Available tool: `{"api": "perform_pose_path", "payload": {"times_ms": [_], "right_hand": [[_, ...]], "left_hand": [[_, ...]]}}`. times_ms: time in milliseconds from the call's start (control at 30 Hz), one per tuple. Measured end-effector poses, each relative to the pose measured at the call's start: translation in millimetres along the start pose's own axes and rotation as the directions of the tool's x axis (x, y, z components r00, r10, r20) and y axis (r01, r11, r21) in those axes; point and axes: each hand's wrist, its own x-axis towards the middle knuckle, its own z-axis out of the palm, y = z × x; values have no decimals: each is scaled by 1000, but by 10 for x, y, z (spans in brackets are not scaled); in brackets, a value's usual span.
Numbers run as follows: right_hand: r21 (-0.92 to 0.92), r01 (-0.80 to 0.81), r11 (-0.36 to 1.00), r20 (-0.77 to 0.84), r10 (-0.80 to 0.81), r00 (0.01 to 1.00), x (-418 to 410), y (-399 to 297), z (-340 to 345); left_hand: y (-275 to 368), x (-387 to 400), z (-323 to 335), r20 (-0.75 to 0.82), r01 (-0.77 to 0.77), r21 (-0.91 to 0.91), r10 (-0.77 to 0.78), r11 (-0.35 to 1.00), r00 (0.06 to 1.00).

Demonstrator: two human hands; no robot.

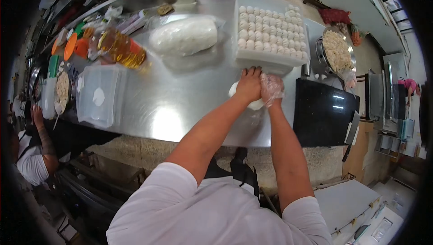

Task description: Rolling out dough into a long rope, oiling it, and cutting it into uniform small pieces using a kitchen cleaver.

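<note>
On the stainless steel table (145, 109), both hands press on a piece of white dough (256, 105) that is mostly covered by them. My bare left hand (249, 85) lies over it with the fingers pointing away from me. Against it on the right is my right hand (271, 87), in a clear plastic glove; its fingers are partly hidden. Just beyond the hands stands a white plastic bin (264, 55) with rows of pleated dough buns (270, 31). A large dough mass (184, 37) under clear plastic lies farther left.
An oil bottle (121, 48) and orange lids (70, 47) are at the left, near a clear plastic box (98, 97). To the right are a black board (321, 113), a cleaver (351, 130) and a bowl of chopped filling (336, 50). Another person (37, 157) works at far left.
</note>
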Motion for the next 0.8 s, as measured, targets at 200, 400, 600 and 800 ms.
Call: {"api": "perform_pose_path", "payload": {"times_ms": [200, 400, 600, 800], "right_hand": [[606, -775, 178, 676, 399, 620, -364, -298, -704], [573, -454, 682, 328, 317, 890, -1097, -943, -863], [-41, 47, 998, -191, -54, 980, -1312, -1089, -204], [176, -28, 984, 51, 19, 998, -579, -644, -83]], "left_hand": [[314, -348, -1001, 636, 28, -168, 86, 985, 767], [241, -1621, -393, 281, 185, -693, 25, 697, 959], [-128, -1596, -619, 396, -92, -131, 137, 987, 908], [-217, -712, -582, 481, 40, -99, 13, 994, 877]]}}
